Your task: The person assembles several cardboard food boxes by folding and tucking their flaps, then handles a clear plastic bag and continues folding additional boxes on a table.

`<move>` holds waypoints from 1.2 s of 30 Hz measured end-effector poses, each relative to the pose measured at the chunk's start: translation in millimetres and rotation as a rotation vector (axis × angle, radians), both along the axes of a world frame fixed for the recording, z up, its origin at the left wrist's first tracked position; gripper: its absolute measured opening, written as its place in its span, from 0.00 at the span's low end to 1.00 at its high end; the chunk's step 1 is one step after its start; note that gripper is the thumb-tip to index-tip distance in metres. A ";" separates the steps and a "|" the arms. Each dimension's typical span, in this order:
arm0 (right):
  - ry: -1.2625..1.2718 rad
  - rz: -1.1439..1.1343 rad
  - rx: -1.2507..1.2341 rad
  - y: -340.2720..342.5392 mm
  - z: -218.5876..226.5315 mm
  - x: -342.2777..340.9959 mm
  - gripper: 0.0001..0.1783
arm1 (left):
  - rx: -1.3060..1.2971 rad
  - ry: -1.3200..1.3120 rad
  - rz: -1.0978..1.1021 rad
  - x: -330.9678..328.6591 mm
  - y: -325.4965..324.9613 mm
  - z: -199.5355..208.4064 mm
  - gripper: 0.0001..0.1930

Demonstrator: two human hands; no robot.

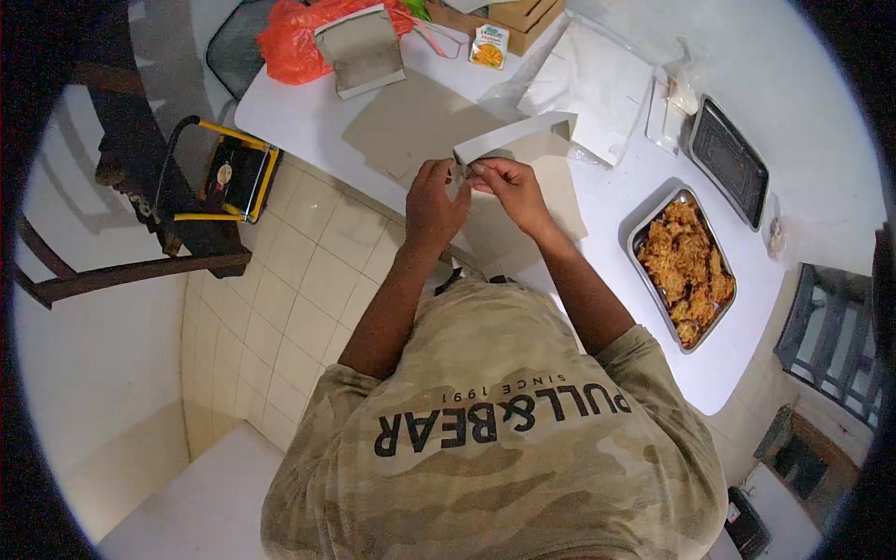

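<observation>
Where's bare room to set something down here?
The white table is bare at its near right corner, below the silver rectangular metal tray of fried food, and at its left end, below the red plastic bag. Crowded: the far edge, and the middle, where the left hand and right hand meet at the open beige cardboard box.

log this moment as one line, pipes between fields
left hand: at left corner of open white box | right hand: at same corner | exact grip: unclear | fried food: right of box
</observation>
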State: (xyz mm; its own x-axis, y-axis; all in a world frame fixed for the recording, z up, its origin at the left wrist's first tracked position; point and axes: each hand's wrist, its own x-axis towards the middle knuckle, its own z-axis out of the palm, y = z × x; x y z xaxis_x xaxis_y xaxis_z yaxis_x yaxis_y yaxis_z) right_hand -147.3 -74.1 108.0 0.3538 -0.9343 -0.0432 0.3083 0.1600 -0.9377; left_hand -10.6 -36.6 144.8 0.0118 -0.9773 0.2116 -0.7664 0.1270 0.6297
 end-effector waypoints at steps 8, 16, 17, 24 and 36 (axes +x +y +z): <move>0.602 0.021 -0.436 -33.3 -22.5 36.3 0.08 | 0.168 -0.102 0.211 26.9 -27.1 -35.9 0.14; 0.804 0.114 -0.707 -46.1 -77.4 76.7 0.08 | 0.527 0.033 0.306 58.8 -37.9 -98.2 0.15; 0.879 0.195 -0.593 -44.5 -78.9 76.5 0.07 | 0.610 0.121 0.340 60.1 -36.3 -104.1 0.15; 0.903 0.312 -0.407 -21.8 -93.7 74.7 0.09 | 0.594 -0.101 0.138 64.6 -26.0 -117.6 0.15; 0.788 0.269 -0.358 -7.7 -98.3 71.2 0.10 | 0.299 -0.181 0.213 70.8 1.9 -82.6 0.11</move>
